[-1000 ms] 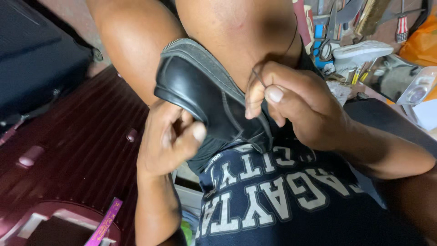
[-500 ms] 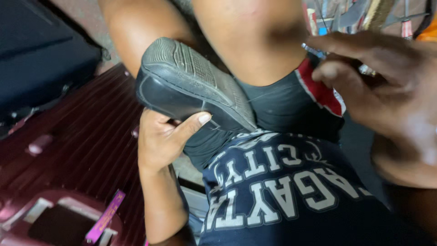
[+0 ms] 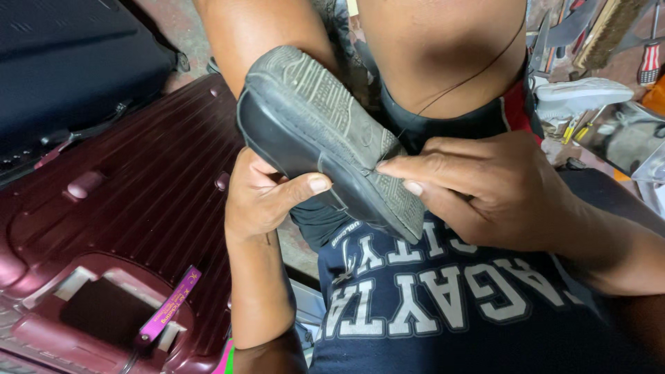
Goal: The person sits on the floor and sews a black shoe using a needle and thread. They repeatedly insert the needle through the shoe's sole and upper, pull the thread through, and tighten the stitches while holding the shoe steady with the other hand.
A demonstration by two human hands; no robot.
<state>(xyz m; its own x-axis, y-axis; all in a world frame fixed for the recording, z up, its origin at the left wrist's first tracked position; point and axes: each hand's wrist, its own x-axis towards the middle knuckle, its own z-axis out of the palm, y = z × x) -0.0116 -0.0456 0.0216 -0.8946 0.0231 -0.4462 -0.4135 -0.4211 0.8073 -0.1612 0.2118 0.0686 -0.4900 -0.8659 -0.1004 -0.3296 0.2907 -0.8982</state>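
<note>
A black shoe rests sole-up across my lap, its worn grey tread facing the camera. My left hand grips its side from below, thumb pressed on the black upper. My right hand pinches at the sole's edge near the heel end, where a thin dark thread runs up over my knee. Whatever the fingertips hold is too small to make out.
A maroon hard-shell suitcase lies at my left, with a dark case behind it. At the upper right sits a clutter of tools and a white shoe sole. My navy printed shirt fills the lower foreground.
The shoe has been turned so the sole faces up. My right hand drew away to the right, then came back to the sole's edge.
</note>
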